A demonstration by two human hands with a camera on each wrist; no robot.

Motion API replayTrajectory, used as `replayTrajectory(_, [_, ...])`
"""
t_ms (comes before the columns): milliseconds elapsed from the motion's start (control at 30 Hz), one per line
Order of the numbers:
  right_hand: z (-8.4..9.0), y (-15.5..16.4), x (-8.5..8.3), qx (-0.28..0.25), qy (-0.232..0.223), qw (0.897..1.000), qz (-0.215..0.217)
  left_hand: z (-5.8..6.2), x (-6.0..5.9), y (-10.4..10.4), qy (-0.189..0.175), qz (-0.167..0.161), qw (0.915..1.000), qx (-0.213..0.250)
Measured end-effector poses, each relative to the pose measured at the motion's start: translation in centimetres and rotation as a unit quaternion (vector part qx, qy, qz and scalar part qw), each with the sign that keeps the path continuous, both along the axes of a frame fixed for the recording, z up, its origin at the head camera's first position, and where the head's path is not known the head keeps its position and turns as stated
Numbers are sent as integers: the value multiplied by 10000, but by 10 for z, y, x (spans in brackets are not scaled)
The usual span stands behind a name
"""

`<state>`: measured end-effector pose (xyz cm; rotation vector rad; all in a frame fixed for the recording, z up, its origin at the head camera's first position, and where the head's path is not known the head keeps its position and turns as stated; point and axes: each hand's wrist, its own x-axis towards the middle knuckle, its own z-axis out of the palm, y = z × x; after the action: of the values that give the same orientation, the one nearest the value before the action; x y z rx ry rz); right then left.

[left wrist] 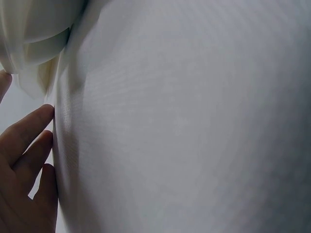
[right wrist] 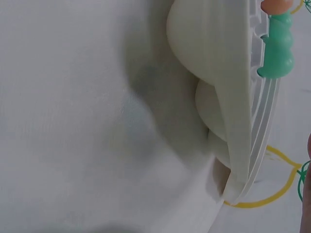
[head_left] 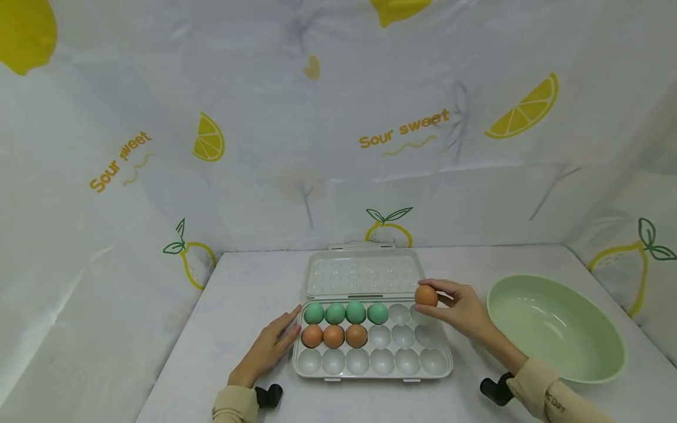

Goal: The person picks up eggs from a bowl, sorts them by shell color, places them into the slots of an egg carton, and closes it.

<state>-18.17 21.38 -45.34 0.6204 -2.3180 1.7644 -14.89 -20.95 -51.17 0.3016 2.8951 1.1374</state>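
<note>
A white egg box (head_left: pixel 357 362) lies on the table with its clear lid (head_left: pixel 365 273) folded back. Several green eggs (head_left: pixel 335 313) fill the left of its back row, and three brown eggs (head_left: pixel 334 336) sit in the middle row. Over the box's back right corner, my right hand (head_left: pixel 465 311) pinches another brown egg (head_left: pixel 425 296) between thumb and fingers. My left hand (head_left: pixel 268 348) rests at the box's left edge, fingers extended. The left wrist view shows the left fingers (left wrist: pixel 29 131) on the table beside the box. In the right wrist view, the held egg is hidden.
A large pale green basin (head_left: pixel 555 329) stands on the right, close to my right forearm. The white table (head_left: pixel 254 282) meets a lemon-printed backdrop (head_left: pixel 296 176) behind and at the sides. Both wrists carry a black mount (head_left: pixel 270 396).
</note>
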Motion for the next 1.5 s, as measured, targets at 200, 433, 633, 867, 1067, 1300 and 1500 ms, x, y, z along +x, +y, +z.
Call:
replayTrajectory(200, [-5,-14,-1,-93,-144,9996,230,-1,0,0,2,-3,10000,15])
replayTrajectory(433, [-11,-35,0,-96,-282,9987,408,0,0,-1,0,16,10000,38])
replayTrajectory(633, [-21,-56,5,-205,-402,9966,684,0,0,-1,14,-19,10000,53])
replayTrajectory(867, [-33,-71,12,-351,-411,9945,893,1,0,0,-16,-42,10000,74])
replayTrajectory(1067, [-37,-76,19,389,-253,9971,595,2,1,-1,16,-20,10000,87])
replayTrajectory(1300, [-45,-78,23,1269,354,9910,215,3,1,0,-37,19,10000,62])
replayTrajectory(1500, [-47,-77,25,1335,769,9878,211,3,1,0,-58,24,10000,42])
